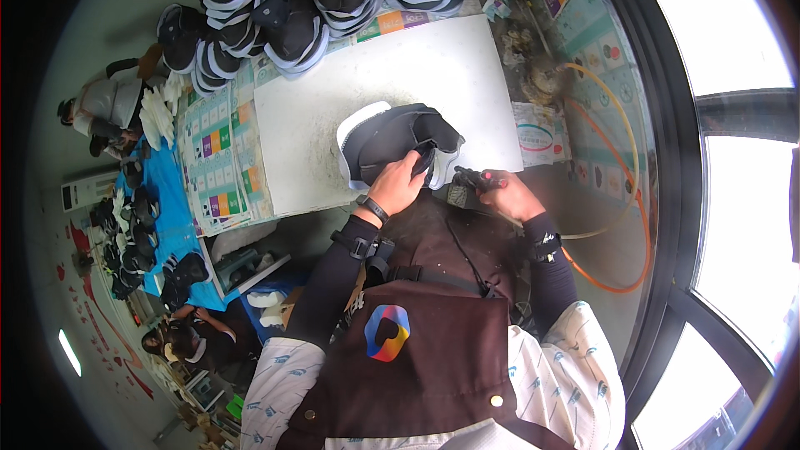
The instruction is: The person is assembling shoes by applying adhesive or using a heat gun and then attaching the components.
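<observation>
A black fabric piece with a pale edge [375, 137], looking like a shoe upper, rests at the front of a white board [300, 108]. My left hand [396, 187] is closed on its near side, thumb and fingers gripping the dark edge by the opening. Just to the right, my right hand [510, 197] wraps round a small dark hand tool [472, 177] with red on it; its exact kind is unclear. The tool's tip points toward the piece, a little apart from it. A pale yellow hose [587, 236] passes behind my right wrist.
Stacks of similar black pale-edged pieces [287, 21] stand along the far edge. Yellow and orange hoses [643, 225] loop at the right, beside a dark window frame [679, 158]. Left is a blue-covered table [162, 179] with dark shoes; people [108, 108] work beyond.
</observation>
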The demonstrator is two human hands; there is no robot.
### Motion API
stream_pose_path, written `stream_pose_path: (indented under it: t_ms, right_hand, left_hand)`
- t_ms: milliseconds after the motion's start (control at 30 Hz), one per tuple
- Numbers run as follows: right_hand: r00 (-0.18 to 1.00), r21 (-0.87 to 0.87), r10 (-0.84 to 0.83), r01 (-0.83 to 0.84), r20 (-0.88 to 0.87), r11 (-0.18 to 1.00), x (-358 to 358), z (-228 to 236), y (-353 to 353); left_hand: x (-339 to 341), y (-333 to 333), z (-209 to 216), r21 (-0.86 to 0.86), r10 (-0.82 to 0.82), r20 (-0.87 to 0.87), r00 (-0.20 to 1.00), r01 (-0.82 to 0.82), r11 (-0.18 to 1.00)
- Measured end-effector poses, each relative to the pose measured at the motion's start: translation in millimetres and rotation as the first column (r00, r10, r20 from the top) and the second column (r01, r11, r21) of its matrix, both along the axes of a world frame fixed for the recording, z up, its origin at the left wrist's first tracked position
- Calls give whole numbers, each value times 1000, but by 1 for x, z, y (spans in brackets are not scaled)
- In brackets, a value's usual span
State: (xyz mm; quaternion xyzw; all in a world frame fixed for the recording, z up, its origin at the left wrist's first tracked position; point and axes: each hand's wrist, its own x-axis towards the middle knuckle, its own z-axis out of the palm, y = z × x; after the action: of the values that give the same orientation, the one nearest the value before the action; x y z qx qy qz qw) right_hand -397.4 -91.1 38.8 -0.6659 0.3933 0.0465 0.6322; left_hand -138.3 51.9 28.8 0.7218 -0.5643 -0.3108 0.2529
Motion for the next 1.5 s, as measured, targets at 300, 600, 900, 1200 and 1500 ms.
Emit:
stream_pose_path:
  t_ms: [300,600,900,1200,1500]
  right_hand:
    - [998,-261,-33,44,45,964,-2,-12,2]
    - [999,307,-35,29,13,951,-1,-10,1]
    - [962,-417,-211,122,-175,901,-14,-25,-21]
    - [935,-505,-236,75,-263,860,-1,-64,-15]
    - [970,-723,-239,193,40,664,23,-65,-30]
  left_hand:
    - [-2,-4,8,14,-2,-1,1000,2,1000]
    - [3,-8,9,17,5,4,1000,-5,1000]
    - [15,-17,16,32,52,-20,998,-52,998]
    - [29,-57,30,28,142,216,966,-152,988]
    - [89,-4,99,-274,364,128,923,-320,907]
